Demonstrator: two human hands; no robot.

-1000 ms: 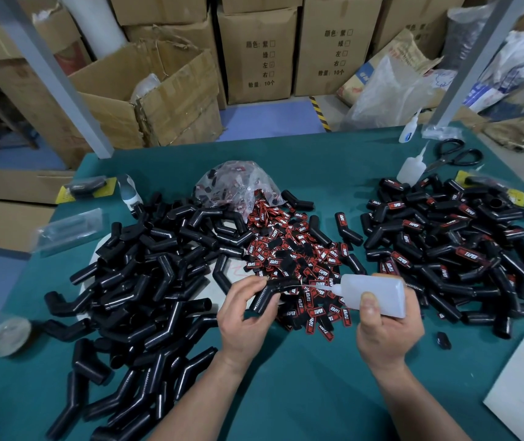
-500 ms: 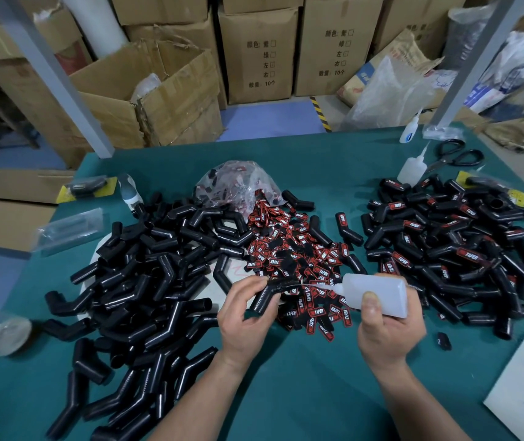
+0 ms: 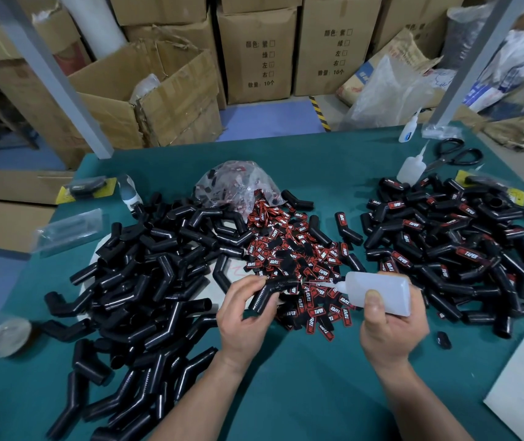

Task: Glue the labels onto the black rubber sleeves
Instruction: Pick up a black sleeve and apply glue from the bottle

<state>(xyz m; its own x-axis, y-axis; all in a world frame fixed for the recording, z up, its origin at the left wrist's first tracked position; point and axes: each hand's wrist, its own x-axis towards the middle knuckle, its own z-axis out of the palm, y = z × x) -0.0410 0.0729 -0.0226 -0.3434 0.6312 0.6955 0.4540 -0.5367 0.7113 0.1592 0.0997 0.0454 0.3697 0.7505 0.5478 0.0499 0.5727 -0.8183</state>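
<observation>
Black bent rubber sleeve (image 3: 267, 294) sits pinched in the left hand (image 3: 244, 323); the right hand (image 3: 391, 326) grips a translucent glue bottle (image 3: 378, 292), nozzle at the sleeve, near the tabletop's (image 3: 302, 393) front edge.

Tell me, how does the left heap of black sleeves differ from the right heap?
The left heap is plain black; the right heap carries red labels. The left heap stretches toward the table's near edge; the right heap sits farther back. Both are bent black rubber sleeves on the green table.
</observation>
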